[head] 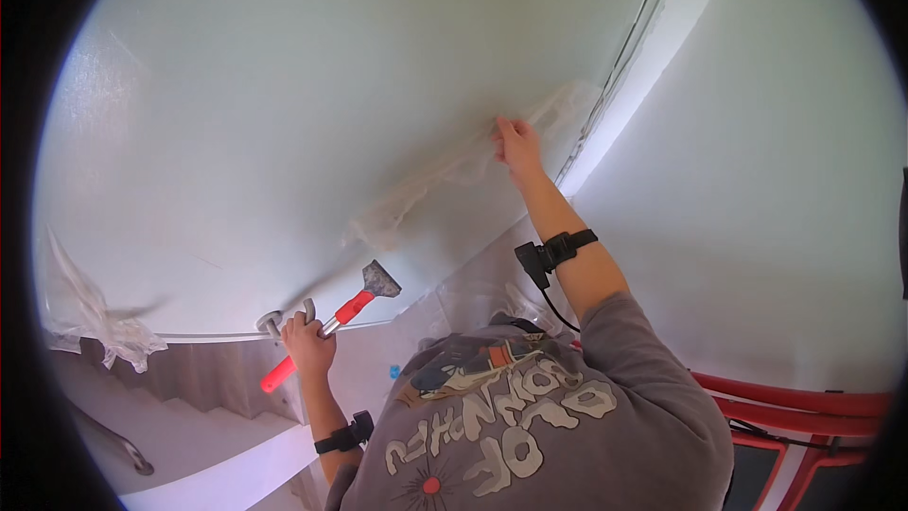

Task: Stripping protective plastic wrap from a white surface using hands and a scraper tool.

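My left hand [310, 344] is closed around a scraper [355, 306] with a red handle, a metal shaft and a wide grey head that points up and right. A curved metal door handle [309, 309] shows right beside its fingers. Higher up, my right hand [512, 142] pinches the edge of a thin translucent film [418, 195], which hangs loosely across a large pale panel [298, 121]. The scraper head is below the film and apart from it.
More crumpled film [117, 330] hangs at the panel's lower left edge. White steps [206, 433] and a metal rail [117, 440] lie at lower left. Red-framed objects [787, 404] stand at lower right by the pale wall [738, 227].
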{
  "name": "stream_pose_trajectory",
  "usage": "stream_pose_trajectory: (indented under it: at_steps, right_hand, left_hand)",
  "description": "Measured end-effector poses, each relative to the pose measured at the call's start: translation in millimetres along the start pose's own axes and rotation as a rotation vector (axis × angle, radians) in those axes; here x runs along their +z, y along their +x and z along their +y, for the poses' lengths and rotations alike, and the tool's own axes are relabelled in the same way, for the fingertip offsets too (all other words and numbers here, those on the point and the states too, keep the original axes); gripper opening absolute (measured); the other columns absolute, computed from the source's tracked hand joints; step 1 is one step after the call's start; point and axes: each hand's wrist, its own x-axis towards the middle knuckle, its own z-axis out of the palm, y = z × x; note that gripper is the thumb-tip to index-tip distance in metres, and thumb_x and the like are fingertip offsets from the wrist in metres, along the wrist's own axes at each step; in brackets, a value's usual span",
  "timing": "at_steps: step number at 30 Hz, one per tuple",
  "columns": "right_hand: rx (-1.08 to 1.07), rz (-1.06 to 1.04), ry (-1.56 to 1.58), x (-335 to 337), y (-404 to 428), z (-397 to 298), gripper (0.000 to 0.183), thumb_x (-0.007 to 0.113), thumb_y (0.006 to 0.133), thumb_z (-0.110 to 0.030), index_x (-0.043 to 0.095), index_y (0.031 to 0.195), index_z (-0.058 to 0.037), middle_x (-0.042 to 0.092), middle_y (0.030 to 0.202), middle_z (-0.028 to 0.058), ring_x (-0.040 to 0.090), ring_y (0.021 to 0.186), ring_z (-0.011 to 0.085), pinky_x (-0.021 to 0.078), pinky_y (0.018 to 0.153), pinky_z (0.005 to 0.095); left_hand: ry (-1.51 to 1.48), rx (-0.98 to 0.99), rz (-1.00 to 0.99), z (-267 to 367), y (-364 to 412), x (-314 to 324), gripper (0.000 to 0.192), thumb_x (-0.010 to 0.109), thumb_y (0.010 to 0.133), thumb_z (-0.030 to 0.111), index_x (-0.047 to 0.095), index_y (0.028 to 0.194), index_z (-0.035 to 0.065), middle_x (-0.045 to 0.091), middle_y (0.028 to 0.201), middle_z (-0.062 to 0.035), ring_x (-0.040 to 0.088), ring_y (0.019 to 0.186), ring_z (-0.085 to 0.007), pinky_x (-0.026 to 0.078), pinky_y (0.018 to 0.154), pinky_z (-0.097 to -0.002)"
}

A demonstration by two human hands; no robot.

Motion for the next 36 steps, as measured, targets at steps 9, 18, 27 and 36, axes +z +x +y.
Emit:
stream_pose_trajectory:
  at_steps: [9, 18, 27, 36]
  right_hand:
    - [-0.097, -0.125, 0.157, 2, 11, 13, 0.013, 0.048, 0.08, -0.016, 0.047, 0.078, -0.0027, 0.049, 0.06, 0.0051, 0.042, 0.045, 0.0099, 0.0373, 0.039, 0.0242]
    - [0.115, -0.058, 0.452, -3, -8, 22, 0.009, 0.05, 0.076, -0.015, 0.047, 0.071, -0.0085, 0.046, 0.058, 0.0017, 0.038, 0.044, 0.0079, 0.0331, 0.04, 0.023]
    - [-0.611, 0.292, -0.33, -15, 13, 6, 0.014, 0.06, 0.072, -0.013, 0.059, 0.08, -0.0013, 0.058, 0.066, 0.0061, 0.054, 0.055, 0.0124, 0.0437, 0.052, 0.0243]
    - [-0.633, 0.406, -0.446, -1, 6, -7, 0.014, 0.061, 0.069, -0.013, 0.061, 0.075, -0.0007, 0.06, 0.064, 0.0111, 0.058, 0.059, 0.019, 0.0442, 0.058, 0.0277]
  left_hand:
    - [-0.003, 0.016, 0.027, 1, 0, 1, 0.006, 0.056, 0.05, 0.007, 0.051, 0.049, 0.0035, 0.044, 0.068, -0.0074, 0.044, 0.07, -0.0251, 0.032, 0.064, -0.036]
    - [-0.019, 0.014, 0.03, 2, 0, 0, 0.005, 0.056, 0.051, 0.007, 0.052, 0.05, 0.0036, 0.044, 0.068, -0.007, 0.044, 0.071, -0.025, 0.033, 0.066, -0.0362]
    - [0.006, -0.001, 0.017, 0, 0, 2, 0.004, 0.055, 0.051, 0.007, 0.054, 0.051, 0.0033, 0.044, 0.069, -0.0073, 0.043, 0.071, -0.0255, 0.033, 0.068, -0.0366]
    - [-0.024, 0.008, 0.01, 0, 0, 2, 0.005, 0.056, 0.05, 0.007, 0.053, 0.05, 0.0037, 0.044, 0.069, -0.0067, 0.044, 0.071, -0.0251, 0.033, 0.066, -0.0358]
